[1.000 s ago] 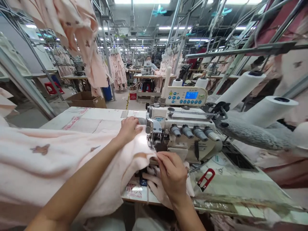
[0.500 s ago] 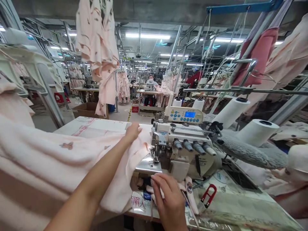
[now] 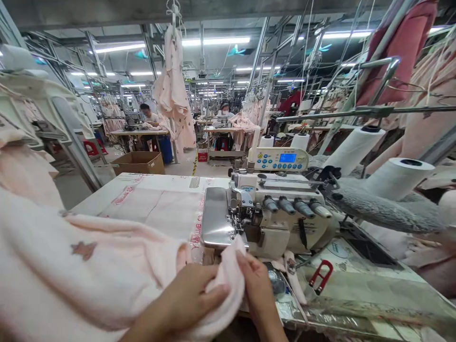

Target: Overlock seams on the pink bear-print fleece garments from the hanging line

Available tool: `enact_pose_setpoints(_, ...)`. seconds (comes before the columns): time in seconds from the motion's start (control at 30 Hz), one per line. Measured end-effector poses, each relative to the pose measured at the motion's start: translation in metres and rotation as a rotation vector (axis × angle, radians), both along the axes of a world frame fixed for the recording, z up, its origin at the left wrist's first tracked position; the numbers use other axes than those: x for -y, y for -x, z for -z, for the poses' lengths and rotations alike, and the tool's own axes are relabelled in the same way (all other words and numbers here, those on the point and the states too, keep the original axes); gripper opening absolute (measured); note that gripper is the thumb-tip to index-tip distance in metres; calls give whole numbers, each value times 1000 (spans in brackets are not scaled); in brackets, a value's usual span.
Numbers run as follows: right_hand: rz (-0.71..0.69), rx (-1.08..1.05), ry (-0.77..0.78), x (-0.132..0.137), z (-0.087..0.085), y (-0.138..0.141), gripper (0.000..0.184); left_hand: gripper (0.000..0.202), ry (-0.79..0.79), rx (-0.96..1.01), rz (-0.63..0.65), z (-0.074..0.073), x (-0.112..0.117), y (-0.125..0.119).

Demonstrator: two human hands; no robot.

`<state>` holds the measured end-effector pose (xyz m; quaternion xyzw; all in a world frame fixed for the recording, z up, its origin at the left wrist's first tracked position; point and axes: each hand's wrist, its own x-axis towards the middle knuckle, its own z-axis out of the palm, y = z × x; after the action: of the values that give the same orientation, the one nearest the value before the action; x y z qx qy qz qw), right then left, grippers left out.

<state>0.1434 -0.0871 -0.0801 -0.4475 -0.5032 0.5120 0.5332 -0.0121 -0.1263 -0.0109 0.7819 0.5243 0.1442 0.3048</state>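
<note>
Pale pink fleece fabric (image 3: 117,275) with brown motifs spreads from the left side of the table to my hands. My left hand (image 3: 188,297) is closed on a fold of it, thumb on top. Its edge is pinched between the fingers of my right hand (image 3: 257,285), just in front of the machine. The overlock sewing machine (image 3: 285,206) stands beyond, its presser foot (image 3: 235,223) and shiny metal plate (image 3: 215,213) uncovered by the cloth. What lies under the fold is hidden.
Red-handled snips (image 3: 322,275) lie right of the machine. White thread cones (image 3: 399,178) and a grey fuzzy roll (image 3: 384,213) stand behind it. A cardboard box (image 3: 138,164) sits on the floor past the white table (image 3: 142,197). Pink garments (image 3: 174,90) hang ahead; two people work farther back.
My left hand has come back from beside the needle area toward me, drawing the fabric off the plate. My right hand has taken hold of the fabric edge. Hanging garments ahead have shifted right.
</note>
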Motion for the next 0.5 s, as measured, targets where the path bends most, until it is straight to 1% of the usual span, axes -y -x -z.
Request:
enact_pose_setpoints(0.07,101,-38,13,-1,1,-10,54,30,-105,-64,0,-6,-5,-23)
enact_pose_setpoints(0.1,142,-52,21,0,0,-17,54,30,-153,-92,-5,-9,-8,-30)
enact_pose_setpoints(0.17,172,1,6,7,0,-34,54,30,-221,-75,-4,-12,-13,-33)
enact_pose_setpoints(0.2,169,84,-39,11,2,-44,54,30,-263,-34,-10,-14,-14,-28)
enact_pose_setpoints(0.23,172,212,-112,16,6,-54,55,31,-316,16,-35,-15,-13,-18)
enact_pose_setpoints(0.27,183,384,-214,20,12,-64,55,32,-377,61,-83,-17,-11,-5)
enact_pose_setpoints(0.33,208,801,-461,26,31,-82,54,34,-479,101,-253,-20,-1,31)
enact_pose_setpoints(0.4,209,1164,-661,29,53,-97,57,33,-528,60,-458,-22,16,72)
enact_pose_setpoints(0.43,187,1295,-735,30,63,-102,60,33,-541,16,-560,-24,27,92)
enact_pose_setpoints(0.47,173,1372,-782,30,72,-106,63,33,-550,-39,-664,-27,40,110)
enact_pose_setpoints(0.5,171,1387,-800,30,78,-109,66,34,-572,-108,-772,-30,56,128)
